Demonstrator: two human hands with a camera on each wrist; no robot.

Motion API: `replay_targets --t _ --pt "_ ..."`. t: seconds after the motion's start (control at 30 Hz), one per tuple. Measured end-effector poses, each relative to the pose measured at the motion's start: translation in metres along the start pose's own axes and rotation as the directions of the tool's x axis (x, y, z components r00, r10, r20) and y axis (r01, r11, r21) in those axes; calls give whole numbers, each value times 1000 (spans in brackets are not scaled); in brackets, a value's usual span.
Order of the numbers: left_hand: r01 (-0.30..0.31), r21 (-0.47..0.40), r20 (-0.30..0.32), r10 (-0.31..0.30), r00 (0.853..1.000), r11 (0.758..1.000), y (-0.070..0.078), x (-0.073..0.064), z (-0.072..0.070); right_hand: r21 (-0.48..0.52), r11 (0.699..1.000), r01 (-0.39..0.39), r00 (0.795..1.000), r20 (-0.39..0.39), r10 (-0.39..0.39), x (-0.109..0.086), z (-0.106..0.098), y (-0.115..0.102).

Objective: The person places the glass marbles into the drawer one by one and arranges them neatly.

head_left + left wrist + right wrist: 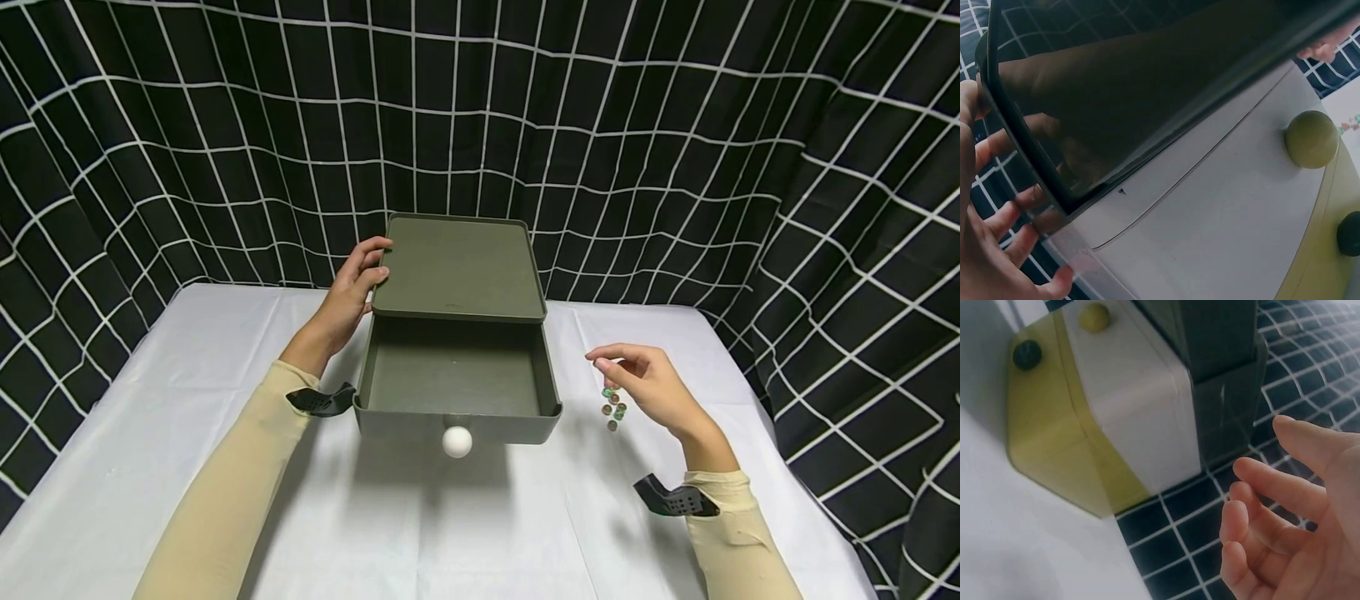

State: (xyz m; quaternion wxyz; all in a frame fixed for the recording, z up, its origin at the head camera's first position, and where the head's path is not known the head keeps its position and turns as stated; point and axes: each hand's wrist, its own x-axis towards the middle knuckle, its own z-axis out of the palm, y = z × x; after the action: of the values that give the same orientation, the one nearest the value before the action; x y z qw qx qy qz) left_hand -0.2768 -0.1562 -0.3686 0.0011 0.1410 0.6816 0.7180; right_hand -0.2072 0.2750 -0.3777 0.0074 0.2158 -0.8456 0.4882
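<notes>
Left hand (341, 302) touches box (461, 267) edge, fingers spread. Right hand (651, 387) empty, thumb and fingers apart, near marbles (615, 399) on desk (510, 542), right of pulled-out drawer (405, 427). Marbles probably light, hard, slippery; pinch by sides.

I see the cabinet (459, 267) standing on the worktop (225, 350). Its top drawer (453, 367) is pulled out before it, towards the person, with a knob (457, 442) on the front. At the cabinet's left side is the left hand (348, 296), touching the edge. To the cabinet's right, small beads (612, 409) lie near the right hand (648, 383). Behind the cabinet hangs a curtain (465, 108).
</notes>
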Motion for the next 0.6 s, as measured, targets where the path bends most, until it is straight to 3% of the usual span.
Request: replay_targets --t 0.33,0.6 --pt "8 10 0 -8 1000 1000 1 0 -1 -38 998 -54 998 -20 53 0 -9 25" --pt "14 16 -3 -14 1000 1000 1 -1 -2 -59 984 -170 985 -24 169 -2 -15 46"
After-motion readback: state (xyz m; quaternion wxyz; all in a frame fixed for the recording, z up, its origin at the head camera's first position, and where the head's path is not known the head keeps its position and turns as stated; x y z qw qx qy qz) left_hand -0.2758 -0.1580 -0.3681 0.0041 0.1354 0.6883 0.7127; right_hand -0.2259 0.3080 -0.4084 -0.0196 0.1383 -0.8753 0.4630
